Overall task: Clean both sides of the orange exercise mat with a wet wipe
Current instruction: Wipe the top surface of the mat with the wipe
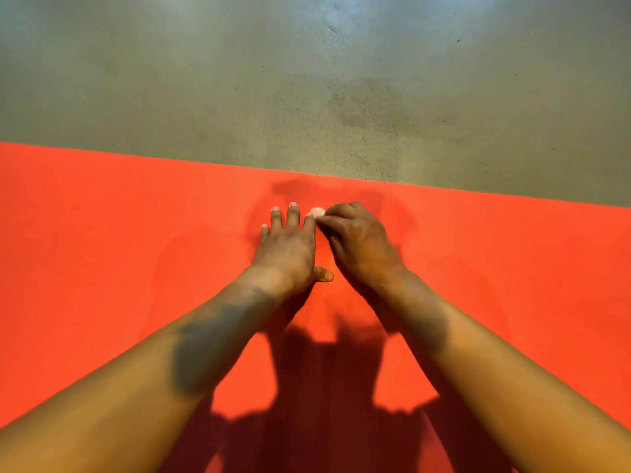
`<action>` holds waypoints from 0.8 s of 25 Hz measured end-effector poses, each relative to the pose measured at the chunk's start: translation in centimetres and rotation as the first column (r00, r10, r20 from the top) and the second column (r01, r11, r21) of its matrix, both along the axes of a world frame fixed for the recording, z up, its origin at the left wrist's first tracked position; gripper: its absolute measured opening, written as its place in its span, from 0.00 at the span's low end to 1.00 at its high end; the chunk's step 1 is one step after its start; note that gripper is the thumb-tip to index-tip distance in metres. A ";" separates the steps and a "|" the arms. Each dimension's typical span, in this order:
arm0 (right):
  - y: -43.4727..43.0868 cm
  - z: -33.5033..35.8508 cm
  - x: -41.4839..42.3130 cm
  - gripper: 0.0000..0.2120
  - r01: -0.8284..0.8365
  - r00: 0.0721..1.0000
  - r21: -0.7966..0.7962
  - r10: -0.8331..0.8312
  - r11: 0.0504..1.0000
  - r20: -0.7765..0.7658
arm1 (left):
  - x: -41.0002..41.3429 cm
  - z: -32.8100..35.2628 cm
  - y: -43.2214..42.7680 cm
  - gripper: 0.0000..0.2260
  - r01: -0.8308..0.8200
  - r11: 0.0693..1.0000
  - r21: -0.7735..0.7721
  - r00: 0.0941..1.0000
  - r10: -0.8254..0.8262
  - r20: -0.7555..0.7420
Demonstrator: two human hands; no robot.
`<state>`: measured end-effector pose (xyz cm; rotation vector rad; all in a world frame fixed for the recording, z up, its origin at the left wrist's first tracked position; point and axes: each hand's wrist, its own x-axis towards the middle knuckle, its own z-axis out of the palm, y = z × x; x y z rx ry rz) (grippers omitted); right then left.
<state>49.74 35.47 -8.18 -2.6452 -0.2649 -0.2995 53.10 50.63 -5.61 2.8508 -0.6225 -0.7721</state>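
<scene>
Presently mid-wipe, on the face of the mat that is turned up. The orange exercise mat (102, 233) lies flat on a grey concrete floor (307, 80) and fills the near half of the head view. Its far edge crosses the frame left to right, dropping a little toward the right. The long axis therefore reads as crosswise to the person, with both ends out of frame. The person leans in from the near long side, both bare forearms reaching forward. The left hand (288, 245) rests palm-down on the mat, fingers (293, 213) straight and spread, thumb out to the side, holding nothing. It is judged to be a brace, taking body weight and pinning the mat against creep under the rubbing. The right hand (358, 240) is just beside it, at or against the left index finger, fingers curled tight round a bunched wet wipe (317, 212). Only a small pale wad shows past the fingertips; the rest is hidden under the hand. The wipe sits on the mat surface near the far edge, a little short of it. Balling it up likely puts more pressure on one spot, at the cost of coverage. The right hand is slightly blurred, which suggests motion, but the direction cannot be told. Darker patches around the hands may be damp or only shadow. The underside is not visible, so nothing shows whether it has been cleaned.
</scene>
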 end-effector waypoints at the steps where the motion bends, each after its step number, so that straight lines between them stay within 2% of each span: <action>1: -1.0 0.0 0.4 0.10 0.000 1.000 -0.021 0.000 1.000 0.011 | 0.0 0.0 0.0 0.52 0.002 1.000 -0.001 1.000 -0.002 0.000; 4: -3.9 0.2 1.8 0.13 0.262 0.965 0.032 -0.263 0.964 0.008 | -0.2 0.0 0.2 0.52 0.006 1.000 -0.005 1.000 -0.005 0.009; 6: -3.6 0.2 1.6 0.15 0.375 0.927 0.062 -0.375 0.925 -0.019 | -0.3 0.1 0.4 0.52 0.016 1.000 -0.018 1.000 -0.016 0.024; 8: -1.6 0.4 0.8 0.14 0.354 0.935 0.073 -0.351 0.932 -0.056 | -0.4 -0.1 0.8 0.51 0.016 0.999 -0.046 1.000 -0.015 0.026; 10: 1.1 0.7 -1.2 0.11 0.235 0.968 0.098 -0.224 0.967 -0.111 | -1.4 -0.2 1.7 0.47 -0.003 0.997 -0.079 0.998 0.008 0.068; 12: 3.5 1.2 -4.2 0.08 0.071 0.988 0.069 -0.061 0.995 -0.143 | -3.6 -0.1 3.2 0.35 -0.021 0.984 -0.175 0.984 0.051 0.170; 14: 4.1 1.5 -6.5 0.09 -0.021 0.991 0.002 0.021 1.000 -0.133 | -5.6 -0.1 5.3 0.18 -0.012 0.949 -0.316 0.967 0.091 0.236; 15: 3.8 1.7 -7.1 0.09 0.011 0.993 -0.017 -0.013 1.000 -0.115 | -6.1 0.0 6.5 0.14 0.010 0.938 -0.346 0.966 0.081 0.247; 17: 3.4 1.8 -7.3 0.09 0.189 0.974 -0.008 -0.188 0.982 -0.123 | -6.2 0.9 8.7 0.13 0.004 0.945 -0.328 0.972 0.074 0.224; 19: 3.9 1.9 -7.3 0.09 0.325 0.928 -0.002 -0.319 0.946 -0.191 | -6.1 2.0 10.7 0.14 -0.052 0.966 -0.255 0.979 0.100 0.177; 20: 5.0 2.0 -7.5 0.09 0.332 0.918 -0.012 -0.325 0.943 -0.228 | -6.1 2.4 11.7 0.14 -0.061 0.977 -0.204 0.983 0.094 0.158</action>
